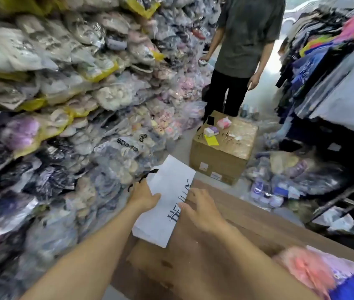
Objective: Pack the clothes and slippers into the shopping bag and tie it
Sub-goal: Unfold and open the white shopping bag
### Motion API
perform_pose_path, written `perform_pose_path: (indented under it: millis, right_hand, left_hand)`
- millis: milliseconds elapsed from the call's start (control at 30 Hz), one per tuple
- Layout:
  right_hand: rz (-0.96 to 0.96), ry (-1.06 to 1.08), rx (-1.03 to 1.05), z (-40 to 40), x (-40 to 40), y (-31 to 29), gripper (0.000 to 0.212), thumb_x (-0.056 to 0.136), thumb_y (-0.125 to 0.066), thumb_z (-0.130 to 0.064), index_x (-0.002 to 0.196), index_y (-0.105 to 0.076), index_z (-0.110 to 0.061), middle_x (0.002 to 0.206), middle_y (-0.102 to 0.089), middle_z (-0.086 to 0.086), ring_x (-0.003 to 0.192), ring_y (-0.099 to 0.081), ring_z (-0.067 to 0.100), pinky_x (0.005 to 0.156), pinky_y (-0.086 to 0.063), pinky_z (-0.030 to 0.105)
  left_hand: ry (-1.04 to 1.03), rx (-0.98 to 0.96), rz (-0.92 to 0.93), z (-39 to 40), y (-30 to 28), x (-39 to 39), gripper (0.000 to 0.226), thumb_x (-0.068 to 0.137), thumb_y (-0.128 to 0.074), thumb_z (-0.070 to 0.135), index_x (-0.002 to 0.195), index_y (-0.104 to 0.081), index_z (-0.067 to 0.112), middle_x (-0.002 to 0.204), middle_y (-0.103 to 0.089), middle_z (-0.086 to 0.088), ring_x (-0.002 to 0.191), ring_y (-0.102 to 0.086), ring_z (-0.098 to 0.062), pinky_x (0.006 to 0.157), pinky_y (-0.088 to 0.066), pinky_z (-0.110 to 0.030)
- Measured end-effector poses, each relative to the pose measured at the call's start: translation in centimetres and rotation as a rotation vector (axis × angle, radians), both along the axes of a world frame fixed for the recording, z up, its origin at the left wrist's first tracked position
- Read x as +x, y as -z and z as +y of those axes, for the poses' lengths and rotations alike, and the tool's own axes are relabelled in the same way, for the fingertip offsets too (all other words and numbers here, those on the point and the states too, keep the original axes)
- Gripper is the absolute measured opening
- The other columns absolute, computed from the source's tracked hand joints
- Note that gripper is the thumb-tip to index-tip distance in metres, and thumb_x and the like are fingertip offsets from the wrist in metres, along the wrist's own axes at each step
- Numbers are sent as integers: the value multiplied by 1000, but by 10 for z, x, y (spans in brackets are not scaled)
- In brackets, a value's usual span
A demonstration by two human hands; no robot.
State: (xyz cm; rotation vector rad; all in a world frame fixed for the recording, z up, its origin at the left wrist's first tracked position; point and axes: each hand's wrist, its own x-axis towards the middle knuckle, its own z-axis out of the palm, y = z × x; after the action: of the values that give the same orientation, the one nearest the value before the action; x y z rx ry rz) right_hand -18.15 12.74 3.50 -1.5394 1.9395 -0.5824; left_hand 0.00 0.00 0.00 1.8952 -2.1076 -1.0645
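Observation:
A flat, folded white shopping bag (pixel 167 198) with dark lettering and black cord handles lies across the far corner of a large cardboard box (pixel 193 265). My left hand (pixel 143 197) grips the bag's left edge near the handles. My right hand (pixel 202 211) rests on the bag's right side with its fingers spread. Pink fluffy slippers (pixel 303 267) and purple and blue clothes (pixel 353 286) lie on the box at the lower right.
A tall wall of plastic-wrapped slippers (pixel 63 105) fills the left. A person (pixel 247 50) stands at the back behind a smaller carton (pixel 223 148) holding small items. Racks of hanging clothes (pixel 323 83) line the right, with packets on the floor below.

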Motion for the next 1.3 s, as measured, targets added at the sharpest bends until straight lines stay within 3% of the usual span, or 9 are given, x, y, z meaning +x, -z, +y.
perform_pose_path:
  millis: [333, 600, 667, 767, 967, 1033, 1133, 1233, 1300]
  right_hand:
    - [-95, 29, 73, 6, 12, 0, 50, 100, -50, -45, 140, -48, -16, 139, -46, -3, 133, -42, 16, 99, -31, 23]
    - [-628, 499, 90, -25, -25, -30, 57, 88, -44, -74, 113, -56, -24, 116, -60, -8, 112, -57, 17, 102, -47, 44]
    - [-654, 588, 111, -29, -42, -32, 49, 90, -55, -61, 119, -53, -22, 122, -59, -6, 111, -59, 19, 93, -53, 39]
    - [-552, 656, 52, -20, -63, -35, 11, 93, -49, -15, 90, -60, -16, 89, -63, 7, 70, -58, 20, 57, -47, 27]
    - [-659, 831, -94, 12, -104, -54, 26, 93, -37, -1, 95, -61, -9, 88, -66, 11, 69, -57, 23, 48, -47, 24]
    - [-846, 857, -159, 19, -116, -65, 25, 96, -38, -1, 98, -61, -10, 83, -68, 9, 65, -57, 22, 51, -50, 29]
    - [-1021, 889, -243, 29, -132, -79, 23, 99, -42, -3, 91, -62, -13, 60, -57, 2, 52, -43, 16, 56, -48, 32]
    - [-1105, 826, -291, 40, -144, -89, 21, 99, -48, -8, 101, -69, -11, 72, -61, 8, 57, -46, 18, 69, -51, 41]
    - [-1117, 798, -321, 49, -150, -96, 22, 100, -49, -9, 108, -70, -11, 74, -69, 6, 60, -53, 18, 76, -52, 45]
  left_hand:
    - [-170, 13, 59, 14, -2, 3, 57, 80, -76, 19, 132, -52, 11, 129, -58, -10, 113, -58, -32, 84, -51, -34]
    - [346, -407, 69, 68, -74, -64, 41, 92, -49, 7, 129, -53, 24, 121, -59, 7, 109, -55, -19, 86, -50, -37]
    - [446, -388, 99, 89, -85, -79, 32, 91, -42, 8, 115, -54, 25, 102, -61, 4, 92, -57, -21, 77, -52, -40]
    - [534, -253, 216, 103, -90, -94, 10, 92, -42, 23, 98, -40, 31, 82, -59, 5, 73, -57, -22, 67, -51, -44]
    - [294, -89, 516, 88, -132, -113, 17, 92, -47, 25, 79, -55, 19, 84, -70, -1, 80, -64, -19, 67, -50, -36]
    - [238, -217, 460, 74, -146, -120, 15, 92, -50, 24, 85, -59, 15, 81, -62, 3, 76, -57, -15, 60, -42, -27]
    - [336, -341, 226, 51, -151, -135, 6, 83, -59, 24, 89, -61, 22, 109, -48, 4, 112, -42, -18, 87, -39, -30]
    - [523, -410, -69, 38, -163, -153, 18, 76, -65, 20, 91, -67, 28, 140, -28, 2, 136, -16, -25, 111, -16, -42]
    - [627, -356, -163, 31, -173, -164, 24, 74, -68, 13, 95, -71, 25, 146, -26, 1, 135, -23, -29, 109, -24, -42]
